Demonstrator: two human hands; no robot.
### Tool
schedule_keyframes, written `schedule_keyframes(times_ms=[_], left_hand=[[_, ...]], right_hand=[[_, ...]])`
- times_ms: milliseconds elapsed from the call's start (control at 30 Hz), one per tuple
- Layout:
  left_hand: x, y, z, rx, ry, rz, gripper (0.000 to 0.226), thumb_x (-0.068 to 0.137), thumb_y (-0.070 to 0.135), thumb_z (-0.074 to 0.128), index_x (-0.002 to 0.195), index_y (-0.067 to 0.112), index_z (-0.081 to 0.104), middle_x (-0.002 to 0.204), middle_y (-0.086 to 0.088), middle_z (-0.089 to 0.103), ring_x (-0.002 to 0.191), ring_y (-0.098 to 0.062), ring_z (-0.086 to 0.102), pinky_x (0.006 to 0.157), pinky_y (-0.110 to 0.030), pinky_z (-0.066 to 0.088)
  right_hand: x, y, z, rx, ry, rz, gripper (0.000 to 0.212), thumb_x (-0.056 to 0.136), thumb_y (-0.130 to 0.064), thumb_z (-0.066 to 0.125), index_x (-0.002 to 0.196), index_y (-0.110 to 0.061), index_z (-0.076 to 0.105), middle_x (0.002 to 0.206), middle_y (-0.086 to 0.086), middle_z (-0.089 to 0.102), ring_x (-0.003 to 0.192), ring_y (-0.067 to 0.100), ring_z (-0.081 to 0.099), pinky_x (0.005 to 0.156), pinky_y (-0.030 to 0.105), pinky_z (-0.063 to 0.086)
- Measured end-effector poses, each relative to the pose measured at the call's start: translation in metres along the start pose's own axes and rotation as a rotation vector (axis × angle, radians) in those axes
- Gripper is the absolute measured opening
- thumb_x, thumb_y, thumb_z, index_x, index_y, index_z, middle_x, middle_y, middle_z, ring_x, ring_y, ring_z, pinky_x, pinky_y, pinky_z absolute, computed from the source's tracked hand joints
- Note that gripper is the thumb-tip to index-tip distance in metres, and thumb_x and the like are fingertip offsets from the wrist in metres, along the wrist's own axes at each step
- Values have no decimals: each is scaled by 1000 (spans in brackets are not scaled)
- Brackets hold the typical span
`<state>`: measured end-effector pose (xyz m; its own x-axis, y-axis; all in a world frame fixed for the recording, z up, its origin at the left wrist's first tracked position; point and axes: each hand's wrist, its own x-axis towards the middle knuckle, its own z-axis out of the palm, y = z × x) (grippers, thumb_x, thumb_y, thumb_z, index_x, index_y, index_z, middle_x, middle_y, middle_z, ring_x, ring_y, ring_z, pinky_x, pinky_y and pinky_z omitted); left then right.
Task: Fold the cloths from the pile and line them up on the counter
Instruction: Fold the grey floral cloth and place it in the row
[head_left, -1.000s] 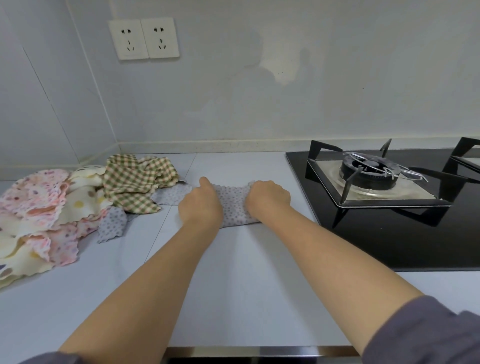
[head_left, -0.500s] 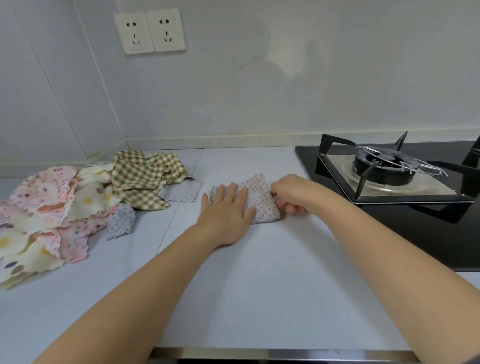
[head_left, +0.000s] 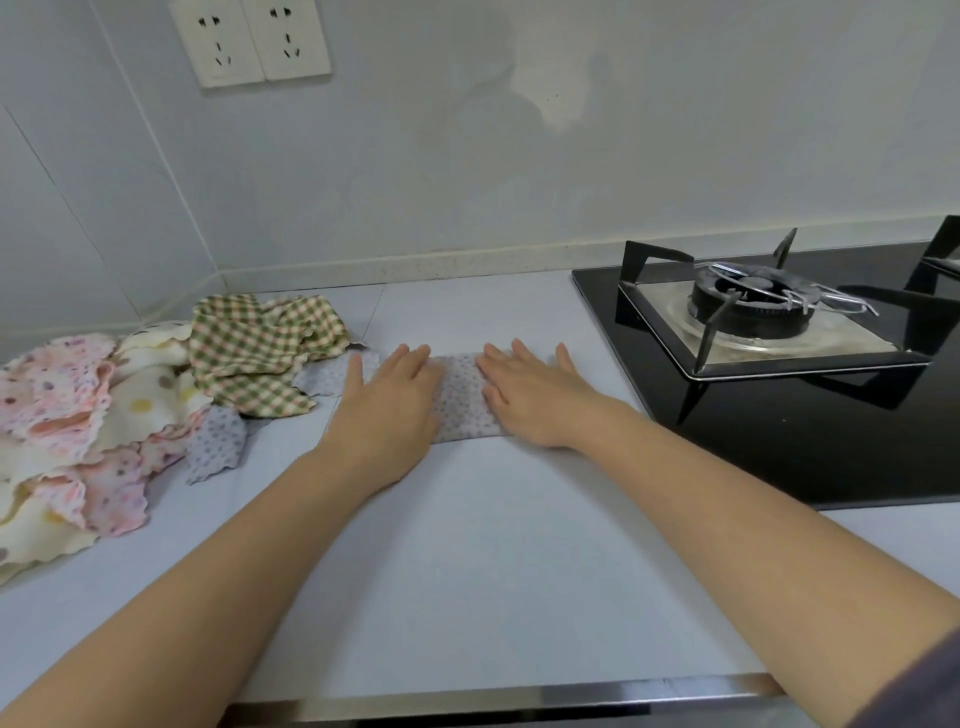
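Now left hand (head_left: 387, 410) and right hand (head_left: 530, 395) both flat, fingers straight, pressing the dotted cloth (head_left: 462, 400) onto the counter (head_left: 467, 561) just left of the gas hob (head_left: 769, 332); cloth pile (head_left: 104, 415) farther left of it

This is a home kitchen. A black glass gas hob (head_left: 779, 441) is set into the right end of the pale grey counter (head_left: 467, 571). It has a round black burner (head_left: 748, 306) under black metal pan supports (head_left: 647, 257) on a steel drip tray (head_left: 831, 338). Behind the counter's back edge rises a pale tiled wall (head_left: 467, 182) carrying two white wall sockets (head_left: 254, 41). A metal strip (head_left: 519, 696) trims the front edge.
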<state>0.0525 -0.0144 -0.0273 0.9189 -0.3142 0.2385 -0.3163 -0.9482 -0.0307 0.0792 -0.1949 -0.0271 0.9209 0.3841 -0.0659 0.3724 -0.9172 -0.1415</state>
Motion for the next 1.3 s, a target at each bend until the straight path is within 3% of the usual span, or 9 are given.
schedule_keyframes(times_ms=[67,167,333,500,600,733,1033,1200,1300], left_hand=[[-1,-5,-5,-35,203,176,32,83,12,53,114,14,61,120,-6,58,111,-28,55,94,-47,39],[-12,-3,-11,-201,197,349,16,79,29,57,91,20,63,88,6,59,80,-15,56,67,-32,46],[-14,-3,2,-188,229,273,11,90,17,57,96,13,66,88,-2,61,80,-24,59,62,-39,50],[-15,-6,4,-368,291,109,7,91,11,56,94,10,63,90,-2,63,82,-21,56,69,-34,45],[-18,-6,2,-338,325,152,10,85,22,67,91,14,63,85,5,61,77,-13,54,64,-28,43],[-15,-7,2,-243,363,146,16,73,4,72,79,12,59,76,-1,58,67,-22,54,57,-31,39],[-13,-9,3,-286,435,141,29,60,-14,63,71,9,49,68,4,42,59,-19,41,54,-24,26],[-12,-9,2,-272,446,147,25,63,-12,63,71,8,51,69,4,41,59,-17,40,53,-15,21],[-12,-9,3,-259,445,145,22,66,-11,62,74,7,52,71,-1,46,60,-19,42,50,-20,26]], right_hand=[[-2,-1,2,2,15,20,53,103,-33,15,153,-18,6,161,-3,-2,148,20,-6,114,56,-7],[-6,-2,2,8,113,8,50,103,-28,22,151,-15,20,161,0,7,148,21,0,115,55,-5],[-19,1,-12,323,185,-210,39,90,-15,47,126,-16,59,128,0,61,119,18,53,106,32,35],[-26,4,-11,332,66,-263,45,88,-23,58,133,-28,53,133,-11,56,123,7,48,99,17,34],[-20,1,-8,368,172,-314,24,93,-16,50,109,-23,66,98,-8,68,94,8,58,84,27,44],[-20,0,-6,389,224,-283,16,94,-20,52,94,-26,67,68,-19,56,68,-5,50,64,16,35],[-19,-1,-6,354,307,-315,22,89,-21,62,109,-21,70,104,-9,71,97,11,61,86,31,47],[-17,1,-5,337,314,-309,20,87,-22,63,106,-20,70,101,-7,70,94,12,61,85,35,48],[-16,1,-3,337,320,-311,16,87,-23,61,100,-21,70,94,-7,70,88,13,60,80,38,49]])
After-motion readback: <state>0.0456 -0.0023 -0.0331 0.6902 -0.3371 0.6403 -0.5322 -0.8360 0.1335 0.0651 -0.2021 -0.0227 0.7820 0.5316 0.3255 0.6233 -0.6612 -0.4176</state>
